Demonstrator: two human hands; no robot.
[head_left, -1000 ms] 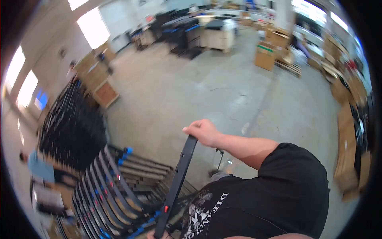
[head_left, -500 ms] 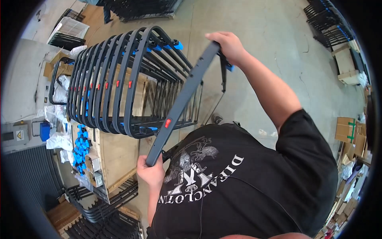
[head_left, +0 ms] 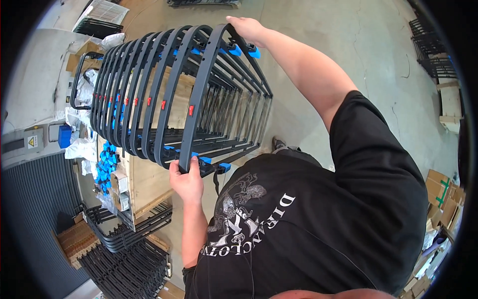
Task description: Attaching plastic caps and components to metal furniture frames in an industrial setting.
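Left hand (head_left: 186, 183) pinches near end of black rounded-rectangular metal frame (head_left: 198, 89) between thumb and fingers. Right hand (head_left: 246, 30) touches far end; cannot tell finger closure. Frame stands rightmost beside row of matching black frames (head_left: 160, 122).

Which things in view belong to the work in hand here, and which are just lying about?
Part of the work:
nearest black frame, held by the left hand and right hand
row of similar frames beside it, likely

Apparently lying about, untouched:
pile of blue parts
stacked black frames, lower left
white plastic
cardboard box, right
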